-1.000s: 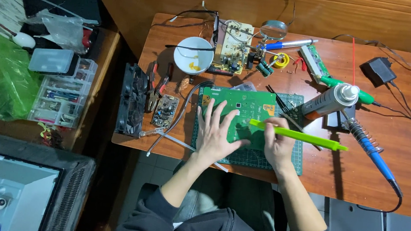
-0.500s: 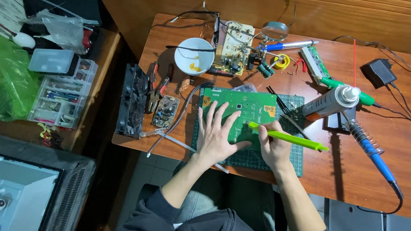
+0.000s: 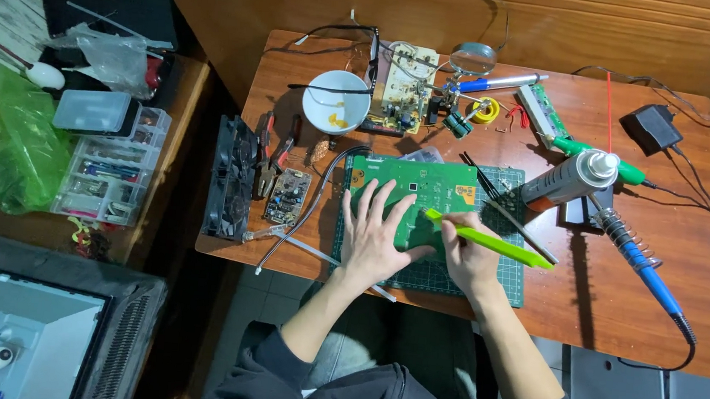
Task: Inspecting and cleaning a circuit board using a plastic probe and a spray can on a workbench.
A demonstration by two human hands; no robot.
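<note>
Board (image 3: 424, 188) at frame centre pinned flat by splayed left hand (image 3: 376, 237); green tool (image 3: 488, 239) pinched in right hand (image 3: 468, 256). Board judged stiff, light, fragile; best held by edges.

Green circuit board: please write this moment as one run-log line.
left hand: flat on green circuit board | right hand: holds green tool, tip on board

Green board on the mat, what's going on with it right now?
A person sits at a wooden table working on a green circuit board that lies on a cutting mat. The left hand lies flat on the board, pinning it down. The right hand holds a bright green plastic tool with its tip on the board. A blue-handled soldering iron, a grey tube and a white bowl sit untouched around the mat.
</note>
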